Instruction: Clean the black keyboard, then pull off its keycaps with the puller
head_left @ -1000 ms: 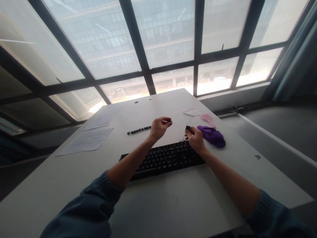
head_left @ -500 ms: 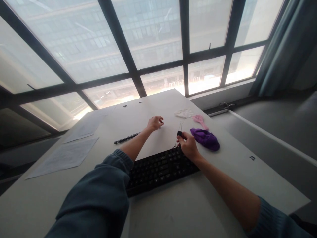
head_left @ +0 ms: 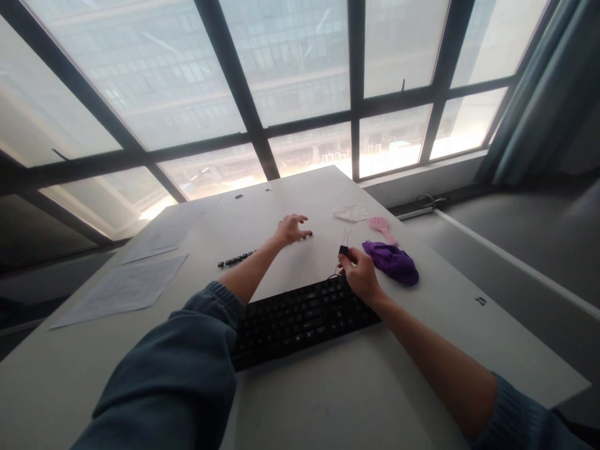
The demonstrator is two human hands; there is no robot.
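My left hand [head_left: 289, 229] reaches out over the white table [head_left: 328, 387], fingers apart and curved down. A small dark keycap [head_left: 310, 234] lies on the table at its fingertips. My right hand [head_left: 360, 273] is closed round a wire keycap puller [head_left: 344, 249] with a black handle, held just beyond the far right corner of the black keyboard [head_left: 304, 315]. A short row of loose dark keycaps [head_left: 234, 259] lies to the left of my left forearm.
A purple cloth [head_left: 391, 262] lies right of my right hand, with a pink hairbrush [head_left: 379, 226] and a white cloth [head_left: 350, 214] behind it. Two paper sheets [head_left: 122, 289] lie at the left. Large windows stand behind the table's far edge.
My left hand, which held a keycap pinched in the air, has dropped to the table and spread its fingers; the keycap now lies there. My right hand has barely moved.
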